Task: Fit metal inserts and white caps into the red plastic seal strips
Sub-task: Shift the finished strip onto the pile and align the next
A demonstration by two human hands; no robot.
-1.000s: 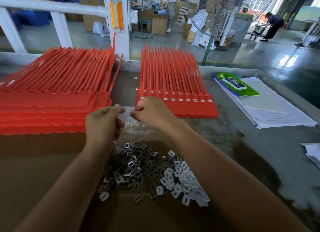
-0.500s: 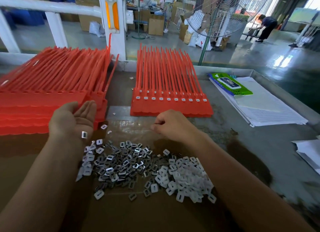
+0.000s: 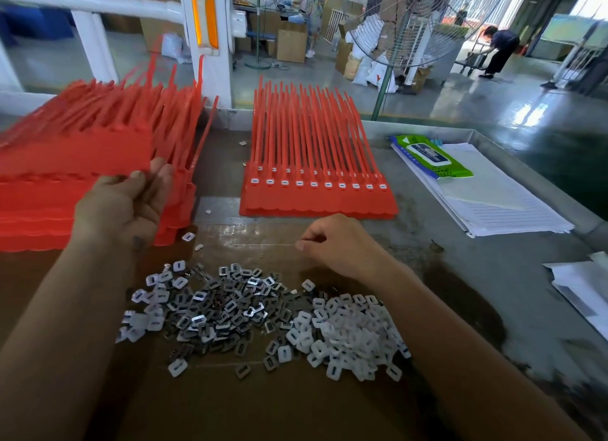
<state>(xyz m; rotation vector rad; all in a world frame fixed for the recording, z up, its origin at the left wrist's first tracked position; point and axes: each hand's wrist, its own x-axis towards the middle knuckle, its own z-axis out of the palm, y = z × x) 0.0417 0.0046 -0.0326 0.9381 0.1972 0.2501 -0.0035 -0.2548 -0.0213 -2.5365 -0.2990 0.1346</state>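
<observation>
Your left hand (image 3: pixel 125 203) is hovering palm-up over the near edge of the tall stack of red seal strips (image 3: pixel 75 164) at the left of the table (image 3: pixel 460 276), its fingers lying straight and side by side, gripping nothing that shows. Your right hand (image 3: pixel 342 243) is resting low over the table just past the loose parts, its fingers curling in with thumb and forefinger pinching together at the tip; whether anything small is sitting between them is impossible to tell.

The metal inserts (image 3: pixel 227 309) are lying in a loose heap on the brown surface between your forearms, with the white caps (image 3: pixel 348 338) piling up at the heap's right side, close beside your right forearm. A few white caps are mixing in at the left edge of the heap as well.

A second, lower stack of red strips (image 3: pixel 316 164) is sitting beyond your right hand, its top row of heads already showing white caps seated in them, tails pointing away from you. One stray cap (image 3: pixel 188 236) is lying just beside the left stack's corner. Lined paper sheets (image 3: pixel 487 197) and a green wipes pack (image 3: pixel 431 156) are lying at the far right
</observation>
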